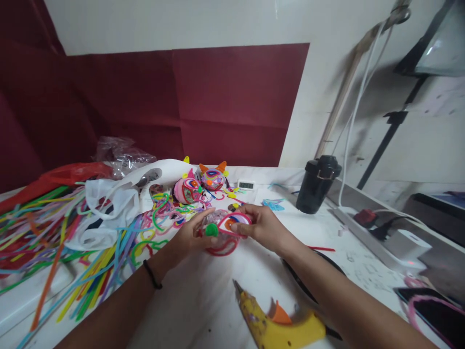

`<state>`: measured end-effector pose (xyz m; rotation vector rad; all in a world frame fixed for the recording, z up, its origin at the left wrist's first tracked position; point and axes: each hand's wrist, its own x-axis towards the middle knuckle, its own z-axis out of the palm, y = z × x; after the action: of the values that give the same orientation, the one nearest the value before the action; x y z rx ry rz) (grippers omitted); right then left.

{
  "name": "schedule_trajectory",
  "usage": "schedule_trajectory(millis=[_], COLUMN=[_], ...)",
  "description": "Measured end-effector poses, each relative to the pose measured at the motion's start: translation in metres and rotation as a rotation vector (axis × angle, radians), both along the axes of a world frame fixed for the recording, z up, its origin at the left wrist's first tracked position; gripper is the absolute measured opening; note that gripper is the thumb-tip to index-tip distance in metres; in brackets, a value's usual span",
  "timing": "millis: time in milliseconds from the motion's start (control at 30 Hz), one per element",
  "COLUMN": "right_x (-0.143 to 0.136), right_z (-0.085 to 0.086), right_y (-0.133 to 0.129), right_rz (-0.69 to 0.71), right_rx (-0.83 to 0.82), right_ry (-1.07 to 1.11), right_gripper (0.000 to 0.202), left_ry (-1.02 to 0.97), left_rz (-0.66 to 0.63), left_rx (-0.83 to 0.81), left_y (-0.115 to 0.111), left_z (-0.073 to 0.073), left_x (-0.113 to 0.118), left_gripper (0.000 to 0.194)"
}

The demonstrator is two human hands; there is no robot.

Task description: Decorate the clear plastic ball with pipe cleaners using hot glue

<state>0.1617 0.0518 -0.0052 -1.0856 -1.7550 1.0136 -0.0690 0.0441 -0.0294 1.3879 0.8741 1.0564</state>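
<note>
My left hand (191, 235) is closed around the left side of a clear craft ball (222, 242) edged with pink pipe cleaner. A round green piece (211, 230) sits on the ball's front, near my left thumb. My right hand (264, 224) pinches a pink-rimmed pipe-cleaner eye (235, 223) with an orange and blue middle, against the ball's right side. Whether the eye is fixed there I cannot tell. Below the hands lies a yellow glue gun (276, 329), its nozzle pointing up and left. Beside it is a small orange piece (280, 314).
Two decorated balls (187, 190) stand behind the hands near a small digital display (246, 185). Many loose pipe cleaners (98, 281) and a white mask (109, 208) cover the left. A black cup (317, 186) and power strip (374, 242) stand right; a dark cable runs under my right forearm.
</note>
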Motion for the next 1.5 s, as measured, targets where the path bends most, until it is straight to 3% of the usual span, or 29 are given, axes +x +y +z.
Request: schedule_trajectory(millis=[167, 367, 667, 1000, 1233, 1500], right_x=[-0.003, -0.005, -0.003, 0.004, 0.003, 0.006], right_z=[0.005, 0.011, 0.016, 0.004, 0.005, 0.009], right_y=[-0.007, -0.013, -0.019, -0.013, -0.016, -0.020], right_rz=[-0.058, -0.089, -0.100, -0.080, -0.067, 0.005], right_rx=[0.028, -0.071, -0.163, -0.095, -0.047, -0.145], right_ry=[-0.010, 0.075, 0.089, 0.047, 0.014, 0.070], right_gripper=[0.031, 0.038, 0.041, 0.039, 0.038, 0.047], left_ry=[0.069, 0.103, 0.102, 0.139, 0.217, 0.306], left_rz=[0.048, 0.095, 0.164, 0.197, 0.348, 0.376], left_rx=[0.101, 0.201, 0.224, 0.197, 0.222, 0.265], left_y=[0.000, 0.001, 0.001, -0.012, -0.011, -0.015], left_z=[-0.002, -0.004, -0.009, 0.010, 0.002, 0.005], left_x=[0.002, 0.004, 0.009, 0.017, 0.028, 0.035], left_gripper=[0.077, 0.073, 0.072, 0.058, 0.051, 0.050])
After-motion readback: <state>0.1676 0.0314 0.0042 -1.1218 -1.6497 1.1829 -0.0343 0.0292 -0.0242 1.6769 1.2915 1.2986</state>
